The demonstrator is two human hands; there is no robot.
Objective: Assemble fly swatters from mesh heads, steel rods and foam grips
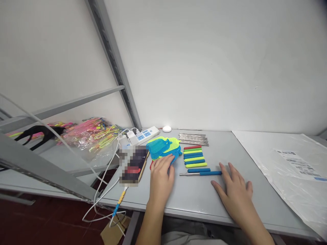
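My left hand (162, 173) rests its outstretched fingers on the near edge of a pile of mesh fly swatter heads; a blue head (157, 147) lies over a yellow-green head (175, 144). A bit of red shows beside my fingers. My right hand (233, 183) is open, fingers spread, by the right end of a blue handle (211, 173) with a metal rod (189, 174) sticking out of its left end. Just behind lies a loose blue handle (198, 169). Farther back is a row of red, green, blue and yellow handles (194, 159). Several metal rods (193, 139) lie behind them.
A phone (143, 166) with a blurred screen and a cable lies left of the pile. Behind it are a power strip (146, 135) and a white rounded object (167, 129). White plastic sheeting (283, 160) covers the right side. Bagged colourful items (94, 132) fill the left shelf.
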